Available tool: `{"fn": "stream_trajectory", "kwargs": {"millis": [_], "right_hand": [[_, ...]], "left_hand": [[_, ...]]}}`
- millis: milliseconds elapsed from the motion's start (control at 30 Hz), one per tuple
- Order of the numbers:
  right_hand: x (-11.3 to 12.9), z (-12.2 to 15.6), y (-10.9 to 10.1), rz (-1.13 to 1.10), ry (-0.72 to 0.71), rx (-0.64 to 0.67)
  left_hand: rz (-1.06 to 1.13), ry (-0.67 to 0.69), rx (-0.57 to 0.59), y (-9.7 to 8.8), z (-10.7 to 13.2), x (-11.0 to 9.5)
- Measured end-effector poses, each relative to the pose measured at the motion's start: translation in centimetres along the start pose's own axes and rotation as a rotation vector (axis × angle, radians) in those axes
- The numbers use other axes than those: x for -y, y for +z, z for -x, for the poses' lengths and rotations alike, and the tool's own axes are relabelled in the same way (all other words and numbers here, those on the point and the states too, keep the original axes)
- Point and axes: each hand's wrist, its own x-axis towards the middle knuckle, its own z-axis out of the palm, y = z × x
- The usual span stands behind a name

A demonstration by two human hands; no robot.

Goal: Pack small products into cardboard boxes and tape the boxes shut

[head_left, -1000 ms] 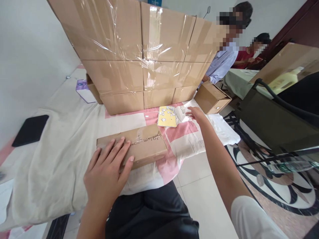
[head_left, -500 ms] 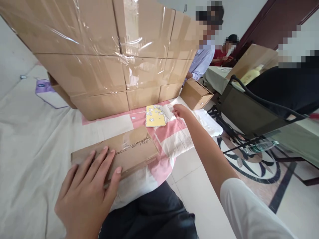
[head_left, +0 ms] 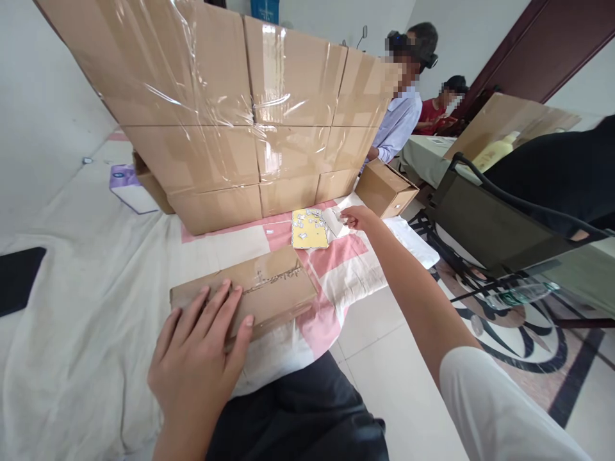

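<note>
My left hand [head_left: 199, 349] lies spread on top of a flat cardboard box [head_left: 281, 288] with a torn strip along its lid. My right arm reaches forward over the table edge. The fingers of my right hand [head_left: 356, 218] are pinched at a white piece of paper [head_left: 332, 221], which touches the right side of a yellow sheet [head_left: 308, 241]. Several small white pieces are scattered over the yellow sheet. One small white piece [head_left: 270, 232] rests on the pink cloth to its left.
Taped cardboard boxes [head_left: 293, 147] form a wall behind. A smaller box [head_left: 387, 189] stands at the right, a purple-and-white pack [head_left: 133, 189] at the left. A black flat object [head_left: 19, 280] lies far left. Co-workers [head_left: 401, 121] sit beyond; a chair [head_left: 473, 218] is at right.
The view has shifted, so everything appears farther right and the black flat object shows at left. My left hand stays on the box; my right hand stays at the white paper.
</note>
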Motion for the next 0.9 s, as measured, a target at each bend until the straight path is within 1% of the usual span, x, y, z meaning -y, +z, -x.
{"fn": "stream_trajectory", "kwargs": {"millis": [200,300,400,533,700,800,900], "right_hand": [[-0.9,-0.3,-0.2,-0.081,-0.052,-0.045],[-1.6,-0.1,-0.5,-0.125,-0.094,-0.039],[-2.6,0.3,-1.1,-0.174,-0.118,0.014],[-3.9,0.7,-1.9,-0.27,-0.141,0.123],[-5.2,1.1,-2.2,-0.394,-0.179,0.24],[-6.1,1.0,-1.9,-0.458,-0.235,0.267],[-7.4,0.6,-1.5,-0.509,-0.31,0.26]], "left_hand": [[0.014,-0.004,0.003,-0.1,0.1,0.1],[0.011,-0.003,-0.002,0.0,0.2,0.1],[0.01,-0.006,-0.01,0.0,0.2,0.1],[0.004,0.0,-0.004,0.1,0.3,0.3],[-0.008,0.002,-0.014,0.1,0.2,0.2],[-0.023,0.003,-0.008,0.0,0.0,0.1],[-0.034,0.009,-0.001,-0.1,0.0,0.0]]}}
